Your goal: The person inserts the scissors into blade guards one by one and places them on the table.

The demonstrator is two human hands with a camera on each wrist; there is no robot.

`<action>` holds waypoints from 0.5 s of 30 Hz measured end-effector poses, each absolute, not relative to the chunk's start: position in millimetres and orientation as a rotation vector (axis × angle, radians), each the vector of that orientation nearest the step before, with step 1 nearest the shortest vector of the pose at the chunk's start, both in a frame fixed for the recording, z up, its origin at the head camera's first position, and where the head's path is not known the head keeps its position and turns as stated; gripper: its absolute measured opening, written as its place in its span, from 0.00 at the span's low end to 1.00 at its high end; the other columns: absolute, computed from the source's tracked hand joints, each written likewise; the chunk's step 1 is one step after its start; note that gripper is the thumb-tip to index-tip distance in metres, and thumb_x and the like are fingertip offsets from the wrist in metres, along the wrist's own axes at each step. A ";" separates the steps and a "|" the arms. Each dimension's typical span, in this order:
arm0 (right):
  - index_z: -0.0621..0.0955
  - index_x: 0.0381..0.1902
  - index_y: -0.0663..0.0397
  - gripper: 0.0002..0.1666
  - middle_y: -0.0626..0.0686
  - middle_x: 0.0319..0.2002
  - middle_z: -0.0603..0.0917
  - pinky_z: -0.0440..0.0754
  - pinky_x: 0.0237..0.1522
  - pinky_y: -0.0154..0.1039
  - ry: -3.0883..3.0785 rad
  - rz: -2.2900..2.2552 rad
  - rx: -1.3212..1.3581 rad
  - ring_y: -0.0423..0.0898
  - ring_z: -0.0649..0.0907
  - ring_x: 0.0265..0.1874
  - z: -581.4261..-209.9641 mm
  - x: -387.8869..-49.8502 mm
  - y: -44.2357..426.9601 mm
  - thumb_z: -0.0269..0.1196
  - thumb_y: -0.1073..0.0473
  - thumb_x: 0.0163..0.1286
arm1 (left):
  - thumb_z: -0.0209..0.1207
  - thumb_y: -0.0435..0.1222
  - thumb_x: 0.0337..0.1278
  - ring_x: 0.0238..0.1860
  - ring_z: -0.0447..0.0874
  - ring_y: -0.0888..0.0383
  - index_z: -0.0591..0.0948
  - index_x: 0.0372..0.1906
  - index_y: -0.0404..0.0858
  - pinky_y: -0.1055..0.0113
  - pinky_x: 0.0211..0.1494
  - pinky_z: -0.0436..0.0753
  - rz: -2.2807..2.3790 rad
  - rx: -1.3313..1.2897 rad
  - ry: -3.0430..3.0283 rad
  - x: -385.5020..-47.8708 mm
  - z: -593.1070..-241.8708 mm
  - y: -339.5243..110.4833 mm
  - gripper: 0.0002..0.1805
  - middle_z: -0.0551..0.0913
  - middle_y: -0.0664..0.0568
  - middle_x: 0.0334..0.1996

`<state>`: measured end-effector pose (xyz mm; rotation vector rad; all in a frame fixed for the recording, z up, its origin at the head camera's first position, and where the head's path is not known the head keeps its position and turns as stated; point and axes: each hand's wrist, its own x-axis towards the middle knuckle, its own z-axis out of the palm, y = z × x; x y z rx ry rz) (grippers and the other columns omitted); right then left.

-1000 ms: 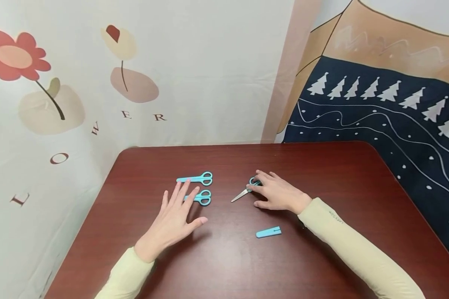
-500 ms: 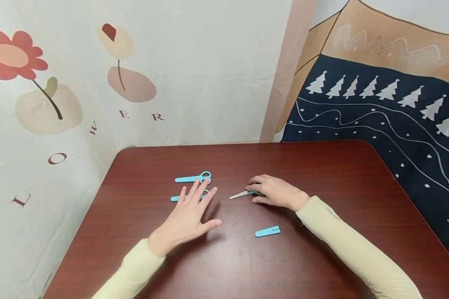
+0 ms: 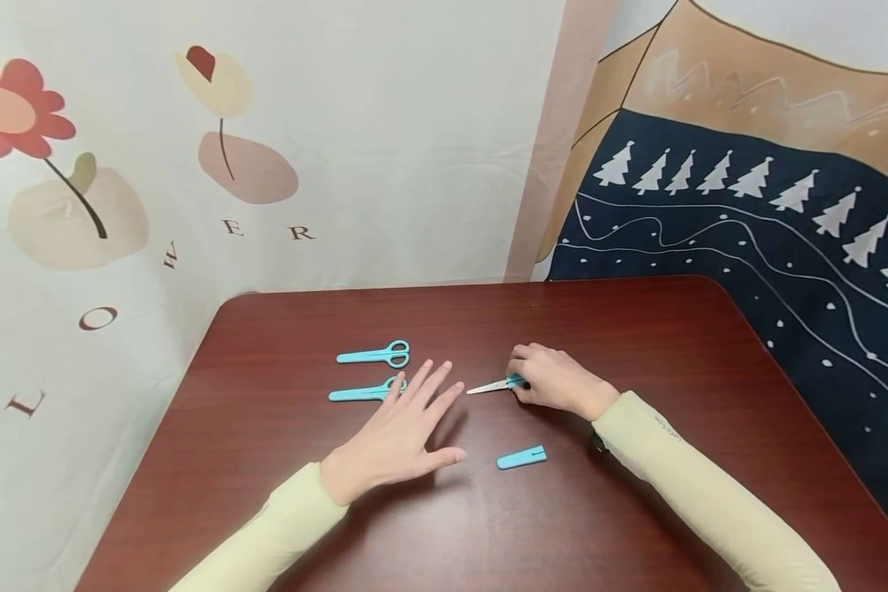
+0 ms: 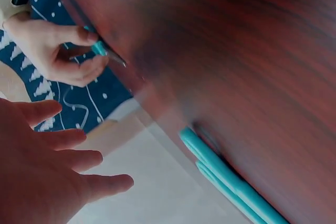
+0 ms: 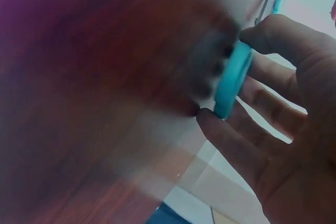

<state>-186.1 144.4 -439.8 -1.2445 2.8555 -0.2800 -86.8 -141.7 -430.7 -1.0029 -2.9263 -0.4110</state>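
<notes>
The right hand [image 3: 560,381] pinches the turquoise handles of unsheathed scissors [image 3: 492,386], whose closed blades point left. In the right wrist view, thumb and fingers lie along the handle [image 5: 233,80]. Palm down and fingers spread, the left hand [image 3: 395,436] hovers over the table and grips nothing; its fingers partly cover the handle of one sheathed pair of scissors [image 3: 358,395]. Behind that lies a second sheathed pair [image 3: 373,355], roughly parallel. A loose turquoise sheath [image 3: 521,457] lies in front of the right hand.
The dark red-brown table [image 3: 444,534] has its back edge against a pale wall cloth [image 3: 400,148] printed with flowers and letters. To the right hangs a dark blue cloth [image 3: 710,222] with white trees.
The left hand has moved right, uncovering more of the two sheathed scissors. The right hand has closed round the handles, and the blades have turned to lie more level.
</notes>
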 end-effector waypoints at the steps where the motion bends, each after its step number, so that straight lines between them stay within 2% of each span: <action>1: 0.88 0.41 0.53 0.08 0.49 0.41 0.82 0.82 0.34 0.38 2.877 -0.272 -1.231 0.45 0.78 0.37 -440.2 -185.4 146.4 0.73 0.59 0.64 | 0.57 0.67 0.64 0.82 0.44 0.41 0.64 0.80 0.42 0.34 0.77 0.51 -0.398 -1.026 -2.921 -87.3 -430.9 -138.5 0.49 0.51 0.44 0.83; 7: 0.88 0.41 0.53 0.09 0.49 0.40 0.81 0.84 0.34 0.39 2.959 -0.312 -1.168 0.45 0.79 0.36 -437.7 -179.6 163.5 0.74 0.58 0.63 | 0.52 0.72 0.63 0.82 0.46 0.41 0.65 0.79 0.41 0.35 0.76 0.56 -0.332 -1.168 -2.896 -86.5 -432.3 -117.4 0.52 0.53 0.45 0.83; 11: 0.87 0.41 0.54 0.10 0.49 0.40 0.80 0.83 0.34 0.38 2.991 -0.375 -1.121 0.44 0.78 0.34 -432.5 -173.0 177.3 0.75 0.59 0.62 | 0.50 0.73 0.63 0.83 0.45 0.44 0.64 0.80 0.43 0.38 0.78 0.56 -0.295 -1.243 -2.900 -84.0 -433.0 -104.0 0.51 0.53 0.47 0.83; 15: 0.86 0.40 0.54 0.11 0.48 0.38 0.79 0.82 0.34 0.37 3.025 -0.443 -1.084 0.42 0.77 0.32 -429.5 -167.2 191.5 0.75 0.61 0.62 | 0.49 0.74 0.63 0.82 0.48 0.44 0.66 0.79 0.45 0.40 0.78 0.58 -0.251 -1.298 -2.888 -83.4 -435.3 -92.2 0.50 0.56 0.48 0.82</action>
